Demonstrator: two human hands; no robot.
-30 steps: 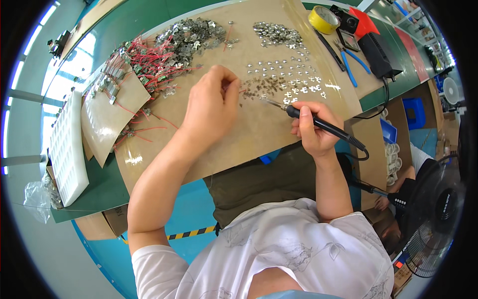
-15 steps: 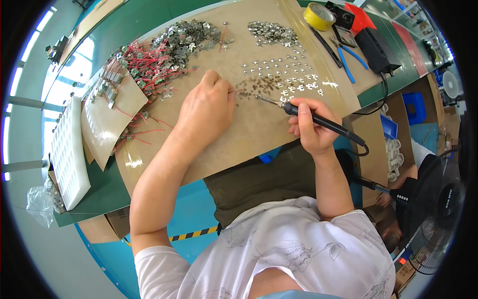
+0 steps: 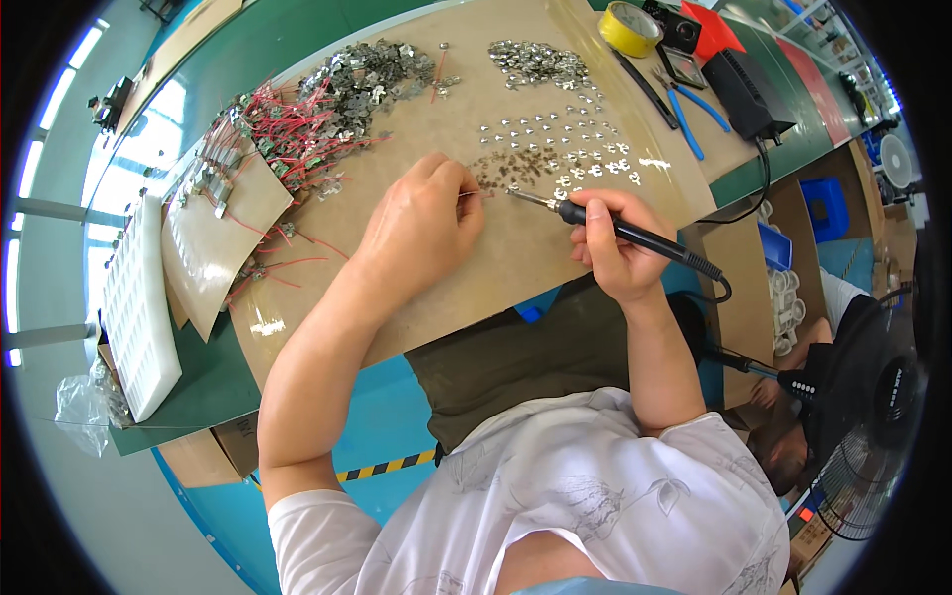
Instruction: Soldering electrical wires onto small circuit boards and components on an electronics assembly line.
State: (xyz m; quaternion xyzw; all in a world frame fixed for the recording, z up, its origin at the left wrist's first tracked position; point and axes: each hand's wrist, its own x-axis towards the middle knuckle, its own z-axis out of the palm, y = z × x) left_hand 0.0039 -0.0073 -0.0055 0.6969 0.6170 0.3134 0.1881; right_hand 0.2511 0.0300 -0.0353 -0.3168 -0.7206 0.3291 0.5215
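A: Why the pencil grip?
B: Tip control, likely. Right hand point(image 3: 623, 243) has fingers closed round the soldering iron point(image 3: 662, 248). Left hand point(image 3: 421, 213): fingers pinch, seemingly, a red wire point(image 3: 480, 194) just left of the tip point(image 3: 513, 191).

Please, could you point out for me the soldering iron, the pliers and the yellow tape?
Soldering iron point(image 3: 656, 243): head view, on its black handle.
Pliers point(image 3: 684, 121): head view, on one blue handle.
Yellow tape point(image 3: 623, 39): head view, on the roll's outer side.
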